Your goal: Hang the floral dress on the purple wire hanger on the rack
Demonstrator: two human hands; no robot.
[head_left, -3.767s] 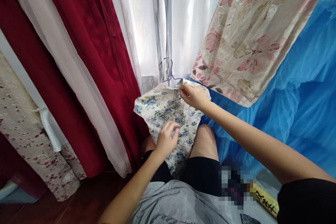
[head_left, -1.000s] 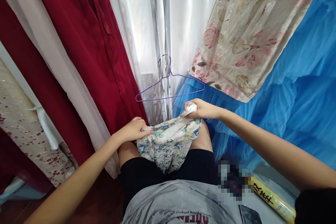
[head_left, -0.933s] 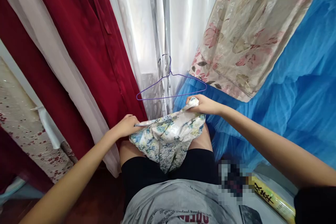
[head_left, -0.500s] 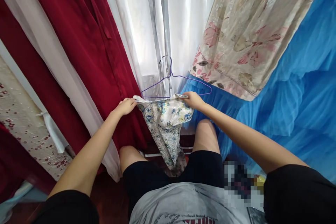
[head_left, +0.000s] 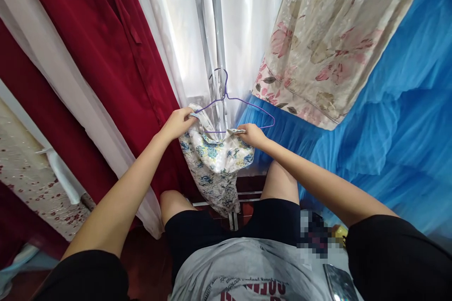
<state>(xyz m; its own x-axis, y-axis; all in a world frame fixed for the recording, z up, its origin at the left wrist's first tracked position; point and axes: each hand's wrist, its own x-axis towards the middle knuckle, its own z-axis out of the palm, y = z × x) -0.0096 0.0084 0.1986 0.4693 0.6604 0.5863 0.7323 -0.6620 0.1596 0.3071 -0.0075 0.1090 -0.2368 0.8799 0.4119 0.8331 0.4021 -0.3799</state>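
Observation:
A white garment with blue and yellow flowers (head_left: 212, 169) hangs between my two hands, narrowing toward the floor. My left hand (head_left: 181, 122) pinches one shoulder of it at the left end of a purple wire hanger (head_left: 249, 104), and the cloth there lies over that end. Lower down, my right hand (head_left: 251, 135) grips the other top edge, just below the hanger's bottom bar. The hanger's right end sticks out bare above it. By its hook, the hanger hangs at a grey metal pole; what the hook rests on is unclear.
Grey metal poles (head_left: 219, 23) stand ahead before white cloth (head_left: 243, 19). Long red cloth (head_left: 116, 80) hangs at left. A beige floral garment (head_left: 318, 51) and blue tulle (head_left: 388, 122) fill the right. A dark phone (head_left: 337, 282) lies low at right.
My left hand has risen with its shoulder of the garment up to the hanger's left end, opening the neckline. My right hand has shifted slightly left, still holding its edge.

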